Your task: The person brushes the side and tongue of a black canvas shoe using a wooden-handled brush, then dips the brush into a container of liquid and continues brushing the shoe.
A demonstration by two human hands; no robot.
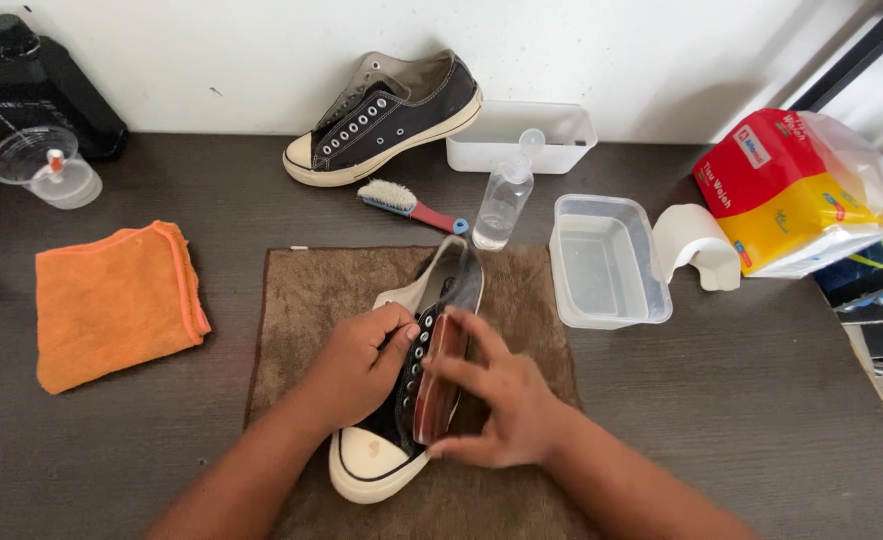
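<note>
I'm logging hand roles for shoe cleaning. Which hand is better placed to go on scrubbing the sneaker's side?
Probably the right hand: it already presses the wooden brush against the sneaker. The left hand grips the sneaker's upper, steadying it on the brown towel.

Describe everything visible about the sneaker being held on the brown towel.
The black canvas sneaker has a cream rubber toe cap and sole, silver eyelets and no laces visible. It lies on the brown towel, toe toward the camera, heel opening facing away. The left hand grips its side; the right hand presses a reddish-brown brush against its upper.
</note>
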